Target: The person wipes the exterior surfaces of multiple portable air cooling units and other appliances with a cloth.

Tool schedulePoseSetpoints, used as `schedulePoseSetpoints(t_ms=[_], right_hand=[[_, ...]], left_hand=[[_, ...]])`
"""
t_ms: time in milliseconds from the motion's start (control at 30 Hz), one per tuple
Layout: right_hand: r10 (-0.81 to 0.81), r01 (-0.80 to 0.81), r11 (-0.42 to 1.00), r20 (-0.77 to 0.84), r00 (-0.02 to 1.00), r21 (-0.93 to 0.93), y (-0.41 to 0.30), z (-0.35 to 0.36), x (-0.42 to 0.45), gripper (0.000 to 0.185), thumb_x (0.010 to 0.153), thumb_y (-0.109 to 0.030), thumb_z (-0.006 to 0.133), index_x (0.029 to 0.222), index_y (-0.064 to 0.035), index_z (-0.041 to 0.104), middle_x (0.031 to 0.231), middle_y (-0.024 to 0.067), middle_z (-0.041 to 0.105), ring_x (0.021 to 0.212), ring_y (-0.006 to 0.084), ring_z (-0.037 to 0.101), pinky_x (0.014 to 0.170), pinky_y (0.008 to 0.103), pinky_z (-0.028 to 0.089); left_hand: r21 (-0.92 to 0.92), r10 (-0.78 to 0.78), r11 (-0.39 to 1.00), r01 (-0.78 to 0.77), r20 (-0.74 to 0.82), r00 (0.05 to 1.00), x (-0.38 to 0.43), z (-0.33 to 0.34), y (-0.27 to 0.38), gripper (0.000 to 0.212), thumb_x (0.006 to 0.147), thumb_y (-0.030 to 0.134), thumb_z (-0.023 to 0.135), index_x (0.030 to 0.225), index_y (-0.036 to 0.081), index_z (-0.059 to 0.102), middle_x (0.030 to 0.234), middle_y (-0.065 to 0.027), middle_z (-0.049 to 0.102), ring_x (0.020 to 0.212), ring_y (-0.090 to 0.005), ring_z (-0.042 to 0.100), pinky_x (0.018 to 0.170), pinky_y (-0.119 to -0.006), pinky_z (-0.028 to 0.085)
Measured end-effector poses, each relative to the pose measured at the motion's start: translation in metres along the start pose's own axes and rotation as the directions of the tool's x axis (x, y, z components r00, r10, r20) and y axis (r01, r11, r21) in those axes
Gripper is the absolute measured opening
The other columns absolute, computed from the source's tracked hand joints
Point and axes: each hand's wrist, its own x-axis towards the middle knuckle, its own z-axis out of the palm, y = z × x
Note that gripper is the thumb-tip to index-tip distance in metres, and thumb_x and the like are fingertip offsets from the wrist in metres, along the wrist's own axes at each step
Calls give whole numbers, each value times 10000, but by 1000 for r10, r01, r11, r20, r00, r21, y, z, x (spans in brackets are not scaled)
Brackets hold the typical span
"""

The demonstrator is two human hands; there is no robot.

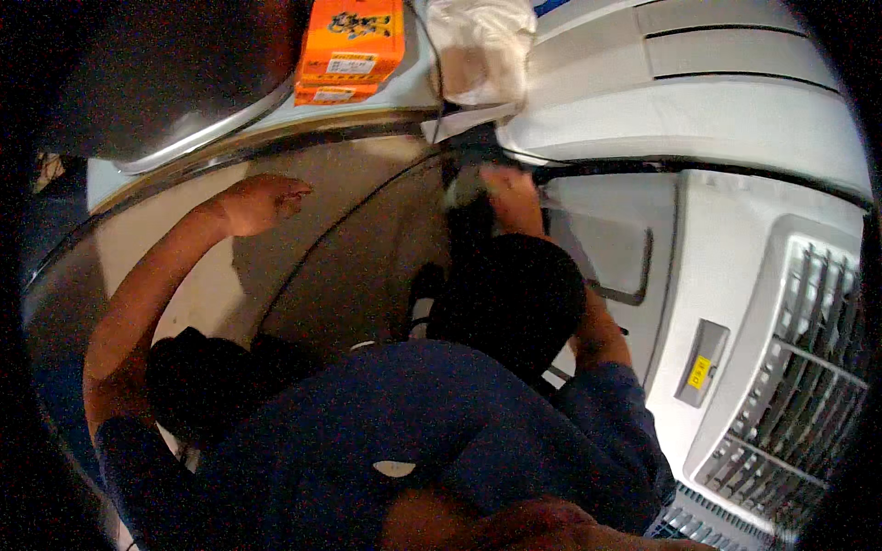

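Observation:
My left hand [265, 203] hangs in the air before the edge of the table [207, 155], its fingers curled. Whether something small is between those fingers cannot be made out. Blurred, my right hand [511, 196] is reaching to the corner where the table meets a white machine housing [696, 144]. Dark and pale shapes beside its fingers are too unclear to name, so its grip is not plain. A thin black cable [344, 217] runs down from this corner, between my hands, toward my legs.
An orange box [358, 34] with printed labels lies on the table beside a crumpled whitish bag or cloth [482, 48]. A dark rounded object with a shiny rim [207, 141] stands at left. To my right are a grey recessed panel [606, 241] and a slatted vent [820, 330].

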Motion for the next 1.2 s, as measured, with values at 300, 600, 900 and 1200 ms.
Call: schedulePoseSetpoints(t_ms=[300, 600, 900, 1200], right_hand=[[-489, -6, 600, -373, 789, -800, 21, -404, 116, 494, 762, -126, 678, 1243, -217, 610, 1042, 90, 649, 862, 319, 621, 729, 454, 491], [-85, -341, 466, -425, 901, -816, 72, -210, 92, 295, 908, -217, 515, 1192, -187, 587, 1162, 69, 573, 1082, 282, 549, 836, 519, 418], [-75, 101, 767, 67, 995, -634, 84, -54, 64, 266, 811, -135, 582, 1057, -179, 673, 1009, 44, 627, 970, 255, 586, 779, 441, 460], [-237, -411, 471, -560, 794, -781, 96, -291, 198, 338, 889, -228, 556, 1200, -104, 604, 1240, 75, 564, 1077, 299, 534, 816, 475, 438]], left_hand=[[99, 79, 994, -53, -280, 957, -9, 27, 57, 320, 865, 135, 527, 1170, 53, 577, 993, -210, 653, 929, -418, 606, 836, -494, 492], [148, 123, 987, -64, -431, 894, -24, 32, 49, 353, 837, 116, 558, 1188, 76, 581, 917, -206, 649, 872, -400, 621, 781, -507, 497], [200, 129, 979, -40, -458, 879, -38, 19, 46, 361, 820, 63, 572, 1180, 63, 594, 955, -193, 662, 904, -379, 630, 812, -468, 502], [256, 97, 967, 6, -390, 916, 0, 20, 53, 349, 834, 88, 562, 1181, 67, 596, 951, -212, 660, 903, -372, 635, 816, -467, 502]])
